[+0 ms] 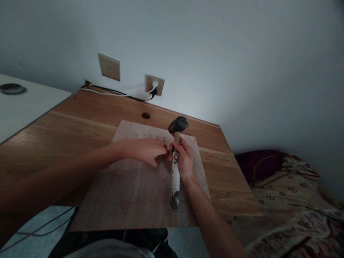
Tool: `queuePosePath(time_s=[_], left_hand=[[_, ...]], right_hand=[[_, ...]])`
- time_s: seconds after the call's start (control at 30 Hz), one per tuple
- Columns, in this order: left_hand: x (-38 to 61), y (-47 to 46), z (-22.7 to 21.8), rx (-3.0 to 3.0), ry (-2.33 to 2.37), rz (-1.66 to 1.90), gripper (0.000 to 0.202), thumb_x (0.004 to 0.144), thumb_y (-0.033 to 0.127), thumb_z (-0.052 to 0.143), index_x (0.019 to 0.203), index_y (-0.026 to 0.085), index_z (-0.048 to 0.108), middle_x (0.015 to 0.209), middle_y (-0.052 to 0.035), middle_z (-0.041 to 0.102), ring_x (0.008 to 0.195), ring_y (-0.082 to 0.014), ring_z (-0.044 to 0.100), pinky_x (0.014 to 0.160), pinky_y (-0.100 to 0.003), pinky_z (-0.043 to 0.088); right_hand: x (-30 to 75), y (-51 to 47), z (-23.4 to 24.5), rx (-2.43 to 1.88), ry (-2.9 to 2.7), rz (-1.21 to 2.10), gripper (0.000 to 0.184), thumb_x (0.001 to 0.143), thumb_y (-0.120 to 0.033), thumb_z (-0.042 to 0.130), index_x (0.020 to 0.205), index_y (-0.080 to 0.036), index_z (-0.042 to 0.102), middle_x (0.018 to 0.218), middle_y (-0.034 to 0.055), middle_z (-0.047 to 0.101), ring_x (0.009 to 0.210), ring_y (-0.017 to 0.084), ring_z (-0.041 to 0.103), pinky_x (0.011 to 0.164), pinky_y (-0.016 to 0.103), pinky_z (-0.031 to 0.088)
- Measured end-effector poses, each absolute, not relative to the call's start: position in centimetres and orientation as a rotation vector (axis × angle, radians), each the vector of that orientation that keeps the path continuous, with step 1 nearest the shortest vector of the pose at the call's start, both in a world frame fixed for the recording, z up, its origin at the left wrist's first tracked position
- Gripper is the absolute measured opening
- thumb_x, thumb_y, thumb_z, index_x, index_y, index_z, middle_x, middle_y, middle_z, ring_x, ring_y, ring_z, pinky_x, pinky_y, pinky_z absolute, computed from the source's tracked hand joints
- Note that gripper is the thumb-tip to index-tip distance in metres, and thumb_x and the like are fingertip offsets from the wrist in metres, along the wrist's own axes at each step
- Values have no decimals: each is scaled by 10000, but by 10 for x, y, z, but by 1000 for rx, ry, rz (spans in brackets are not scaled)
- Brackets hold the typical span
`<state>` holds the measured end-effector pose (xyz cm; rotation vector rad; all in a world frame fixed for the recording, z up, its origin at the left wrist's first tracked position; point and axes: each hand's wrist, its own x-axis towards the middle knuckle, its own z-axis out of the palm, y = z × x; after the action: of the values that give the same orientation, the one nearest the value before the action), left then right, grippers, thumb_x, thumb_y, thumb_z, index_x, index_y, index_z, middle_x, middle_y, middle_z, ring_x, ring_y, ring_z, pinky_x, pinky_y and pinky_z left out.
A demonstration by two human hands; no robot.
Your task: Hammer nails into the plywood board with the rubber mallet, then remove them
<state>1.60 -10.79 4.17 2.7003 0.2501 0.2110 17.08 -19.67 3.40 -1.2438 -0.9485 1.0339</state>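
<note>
My right hand (184, 157) is wrapped round the upper handle of a black-headed mallet (175, 172). The mallet's handle is pale and worn, with dark patches, and its head points toward the wall. Close to its left, my left hand (147, 150) is closed, fingers curled just above a thin wooden board (139, 193). Whatever those fingers pinch is too small or hidden to name. Along the board's far part runs a row of several small nails (151, 136), partly behind my left hand.
The board lies on a wooden desk (228, 179) and overhangs its near edge. A white panel (32, 104) with a dark round object (12, 88) is at left. Cables (115, 92) run to a wall socket (155, 85). Patterned cloth (285, 193) is heaped at right.
</note>
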Motion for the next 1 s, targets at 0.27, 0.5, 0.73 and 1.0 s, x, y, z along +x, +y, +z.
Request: queuePosePath(time_s=[0.27,0.5,0.73,1.0], left_hand=[[6,-92,47,2655,290,246,184,766,65,611,792,211,720,840,-45,731,777,-211,659,716,-332,475],[-55,-47,27,2252,837,655,190,848,327,656,924,174,738,868,-35,739,773,-153,637,718,-255,460],[-59,-56,1,2226,963,726,223,888,372,660,968,179,739,860,-40,743,792,-171,642,791,-283,487],[-53,-59,5,2268,940,724,181,912,324,633,982,185,724,921,-35,753,811,-182,649,822,-304,485]], right_hand=[[169,-197,34,-1222,-971,1002,207,812,-419,656,776,-230,580,634,-45,577,401,95,477,371,249,323],[164,-198,33,-1218,-978,1042,234,799,-434,678,887,-224,618,674,-46,581,410,98,473,380,257,341],[162,-198,27,-1232,-1027,1034,218,811,-431,671,821,-224,603,663,-45,576,398,94,472,366,255,326],[159,-198,25,-1240,-1038,1055,237,808,-434,681,907,-226,628,666,-51,573,401,99,471,363,253,341]])
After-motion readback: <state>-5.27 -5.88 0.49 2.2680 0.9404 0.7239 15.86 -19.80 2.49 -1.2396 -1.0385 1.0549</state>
